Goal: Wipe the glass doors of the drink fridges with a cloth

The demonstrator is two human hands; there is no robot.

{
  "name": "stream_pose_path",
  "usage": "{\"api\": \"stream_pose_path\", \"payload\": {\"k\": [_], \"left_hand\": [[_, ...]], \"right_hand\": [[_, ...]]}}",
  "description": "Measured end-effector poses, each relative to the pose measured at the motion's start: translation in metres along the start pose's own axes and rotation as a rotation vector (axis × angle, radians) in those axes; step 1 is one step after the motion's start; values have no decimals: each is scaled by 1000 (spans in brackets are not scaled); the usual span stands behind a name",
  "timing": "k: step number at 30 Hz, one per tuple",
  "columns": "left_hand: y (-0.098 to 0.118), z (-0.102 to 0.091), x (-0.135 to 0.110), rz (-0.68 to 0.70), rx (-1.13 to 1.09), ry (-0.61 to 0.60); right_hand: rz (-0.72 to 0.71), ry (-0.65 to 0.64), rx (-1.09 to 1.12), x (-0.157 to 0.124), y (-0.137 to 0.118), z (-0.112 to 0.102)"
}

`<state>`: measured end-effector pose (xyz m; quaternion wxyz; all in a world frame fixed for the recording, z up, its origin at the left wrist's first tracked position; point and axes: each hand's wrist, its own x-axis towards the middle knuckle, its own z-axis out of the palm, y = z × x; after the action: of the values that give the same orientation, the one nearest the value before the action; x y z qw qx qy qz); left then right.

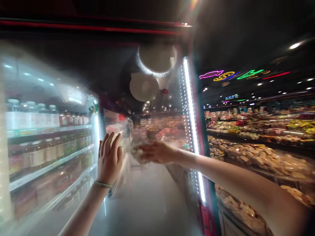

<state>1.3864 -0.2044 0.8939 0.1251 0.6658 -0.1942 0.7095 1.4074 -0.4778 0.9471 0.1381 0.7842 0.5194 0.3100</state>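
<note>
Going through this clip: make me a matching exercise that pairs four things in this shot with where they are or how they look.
Things:
1. Left hand
2. Right hand
3. Thin green wristband
4. Neon signs

Places and states:
A. Glowing against the dark ceiling, upper right
B. Around a wrist
C. Raised upright, fingers spread
D. Stretched sideways, fingers blurred

Pairs: 1-C, 2-D, 3-B, 4-A
</note>
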Motion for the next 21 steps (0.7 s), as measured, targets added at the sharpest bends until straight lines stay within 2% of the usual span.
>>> {"api": "stream_pose_path", "payload": {"k": [3,5,7,8,9,11,14,16,18,20,21], "left_hand": [[8,8,8,14,1,11],[12,11,10,23,1,13],[13,13,7,21,0,5],[13,14,5,15,-1,-2],[12,14,1,10,-4,-7],[10,13,-8,0,-10,-21],[12,12,-25,-17,-7,-55],[21,14,-38,-28,-8,-83],[34,18,-52,-25,-32,-120],[49,24,-64,-6,-74,-170],[56,27,-68,7,-96,-199]], "right_hand": [[127,263,-273,18,69,-75],[262,402,-354,26,108,-115],[389,539,-357,28,130,-132],[433,593,-343,26,132,-130],[458,628,-326,20,128,-121],[472,640,-287,0,102,-83],[505,576,-205,-50,31,11],[602,549,-144,-88,-25,81],[709,557,-115,-121,-73,142],[795,559,-113,-141,-103,177],[819,556,-121,-146,-107,182]]}}
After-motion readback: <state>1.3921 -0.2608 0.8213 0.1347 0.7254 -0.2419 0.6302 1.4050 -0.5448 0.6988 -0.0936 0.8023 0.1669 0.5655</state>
